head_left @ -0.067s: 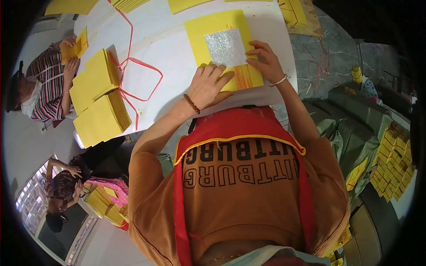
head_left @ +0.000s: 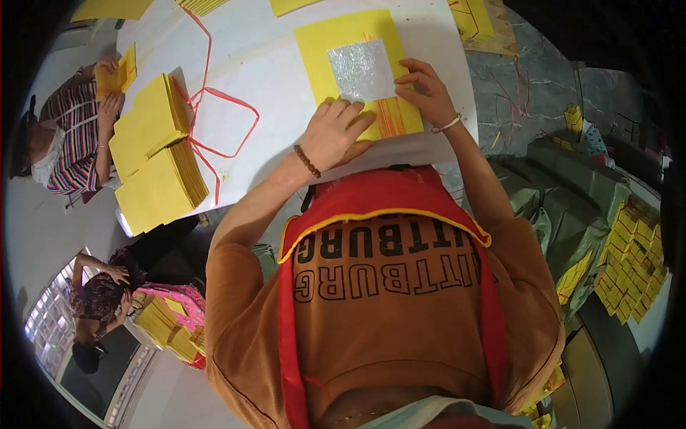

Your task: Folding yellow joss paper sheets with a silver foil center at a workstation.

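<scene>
A yellow paper sheet or stack of sheets [head_left: 314,46] lies on the white table in front of me, with a silver foil square [head_left: 361,69] and orange-red streaks on its top face. Resting on its near left corner is my left hand [head_left: 336,134], fingers stretched and slightly apart, just below the foil. My right hand [head_left: 431,96] is at the right edge of the paper, its curved fingers apart and the tips close to the foil's right side. Whether those tips press on the paper is hard to tell.
Two yellow paper stacks [head_left: 153,186] stand at the left of the white table [head_left: 275,93], beside a looped red ribbon [head_left: 250,118]. Beyond them a person in a striped top [head_left: 75,136] handles a yellow piece. Another person [head_left: 107,293] is lower left. Green tarpaulin-covered goods [head_left: 564,186] are at right.
The whole view has shifted slightly. Both hands keep nearly the same place on the yellow paper, and the foil square stays where it lies.
</scene>
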Demonstrator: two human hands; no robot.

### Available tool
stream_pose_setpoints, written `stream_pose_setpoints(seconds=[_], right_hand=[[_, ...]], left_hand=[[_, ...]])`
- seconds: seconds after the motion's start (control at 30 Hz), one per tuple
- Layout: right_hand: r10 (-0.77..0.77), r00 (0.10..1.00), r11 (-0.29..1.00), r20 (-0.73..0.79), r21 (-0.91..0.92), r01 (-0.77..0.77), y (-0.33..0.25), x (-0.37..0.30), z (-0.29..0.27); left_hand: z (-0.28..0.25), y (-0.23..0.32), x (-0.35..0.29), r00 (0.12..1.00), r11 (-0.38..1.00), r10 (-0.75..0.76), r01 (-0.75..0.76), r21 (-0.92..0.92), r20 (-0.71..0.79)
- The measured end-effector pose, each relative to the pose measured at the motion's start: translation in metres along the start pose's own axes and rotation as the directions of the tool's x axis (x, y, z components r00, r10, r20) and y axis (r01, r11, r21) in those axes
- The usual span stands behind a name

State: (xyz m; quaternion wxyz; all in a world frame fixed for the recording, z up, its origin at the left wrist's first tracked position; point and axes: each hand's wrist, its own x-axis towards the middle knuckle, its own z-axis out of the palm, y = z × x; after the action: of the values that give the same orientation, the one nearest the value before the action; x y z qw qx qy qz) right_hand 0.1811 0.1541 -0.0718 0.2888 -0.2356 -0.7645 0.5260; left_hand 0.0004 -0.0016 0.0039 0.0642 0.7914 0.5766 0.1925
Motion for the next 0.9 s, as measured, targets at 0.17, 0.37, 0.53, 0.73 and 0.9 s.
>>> stream_pose_setpoints(seconds=[0.17, 0.37, 0.53, 0.73, 0.9], right_hand=[[0.073, 0.997, 0.986, -0.031, 0.153, -0.067, 0.017, -0.001, 0.003], [0.156, 0.987, 0.961, -0.043, 0.237, -0.141, 0.016, -0.003, 0.006], [0.153, 0.987, 0.974, -0.055, 0.179, -0.141, 0.015, -0.004, 0.006], [0.176, 0.983, 0.956, -0.062, 0.248, -0.155, 0.018, -0.003, 0.006], [0.117, 0.993, 0.956, -0.004, 0.272, -0.112, 0.010, -0.001, -0.002]], left_hand=[[0.004, -0.010, 0.006, 0.995, 0.971, -0.027, 0.004, -0.239, -0.094], [0.012, -0.023, 0.006, 0.945, 0.768, -0.325, 0.288, -0.572, 0.040], [0.010, -0.024, 0.008, 0.895, 0.633, -0.399, 0.428, -0.646, 0.201], [0.010, -0.030, 0.010, 0.887, 0.595, -0.393, 0.446, -0.668, 0.242], [0.008, -0.034, 0.011, 0.873, 0.561, -0.416, 0.468, -0.683, 0.256]])
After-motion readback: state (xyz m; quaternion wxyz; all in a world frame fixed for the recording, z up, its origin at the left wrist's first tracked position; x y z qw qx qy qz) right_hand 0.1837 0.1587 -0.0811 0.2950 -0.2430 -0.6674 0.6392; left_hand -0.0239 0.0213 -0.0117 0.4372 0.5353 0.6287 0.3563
